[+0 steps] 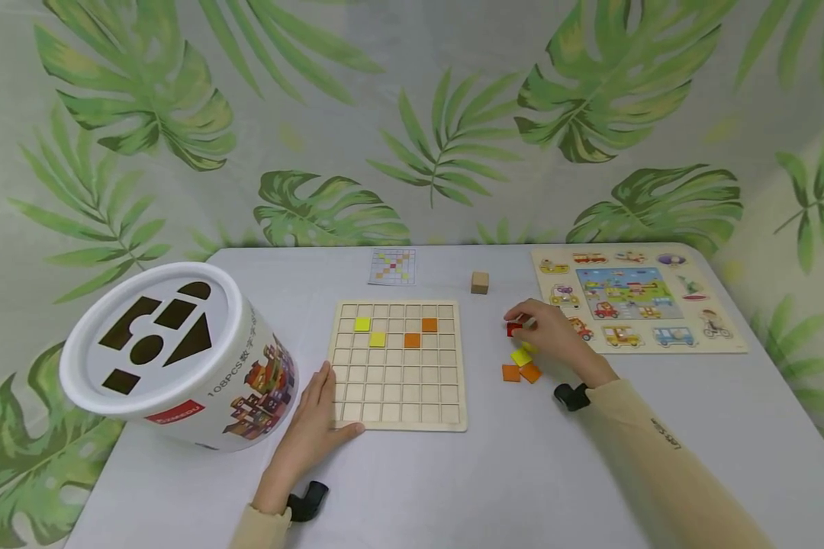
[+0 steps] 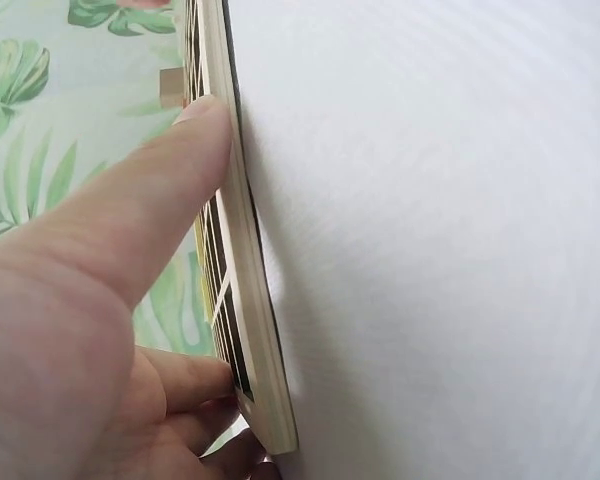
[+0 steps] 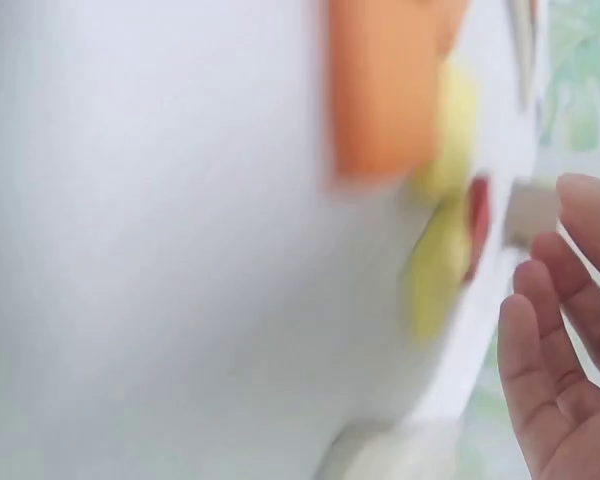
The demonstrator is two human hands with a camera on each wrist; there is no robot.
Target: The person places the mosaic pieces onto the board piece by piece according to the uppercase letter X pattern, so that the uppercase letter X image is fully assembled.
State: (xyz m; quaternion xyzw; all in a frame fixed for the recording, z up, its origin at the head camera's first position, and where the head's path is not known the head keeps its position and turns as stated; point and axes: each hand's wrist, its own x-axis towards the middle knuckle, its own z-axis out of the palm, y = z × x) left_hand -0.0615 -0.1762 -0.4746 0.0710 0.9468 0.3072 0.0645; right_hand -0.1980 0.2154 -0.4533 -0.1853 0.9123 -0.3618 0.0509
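A square wooden grid board (image 1: pixel 403 393) lies on the table, with two yellow tiles (image 1: pixel 362 325) and two orange tiles (image 1: pixel 412 341) in its upper cells. My left hand (image 1: pixel 309 431) rests at its near left corner, fingers along the left side and thumb on the near edge. Right of the board, my right hand (image 1: pixel 556 335) reaches over a red tile (image 1: pixel 513 329). In the right wrist view its fingers (image 3: pixel 525 345) are spread, beside the red tile (image 3: pixel 478 220) on the table. Loose yellow tiles (image 1: pixel 520 357) and orange tiles (image 1: pixel 511 373) lie just nearer.
A large white bucket (image 1: pixel 250 335) with shaped holes in its lid stands at the left. Behind the board are a small pattern card (image 1: pixel 383 279) and a wooden cube (image 1: pixel 480 283). A picture puzzle board (image 1: pixel 728 345) lies at the back right.
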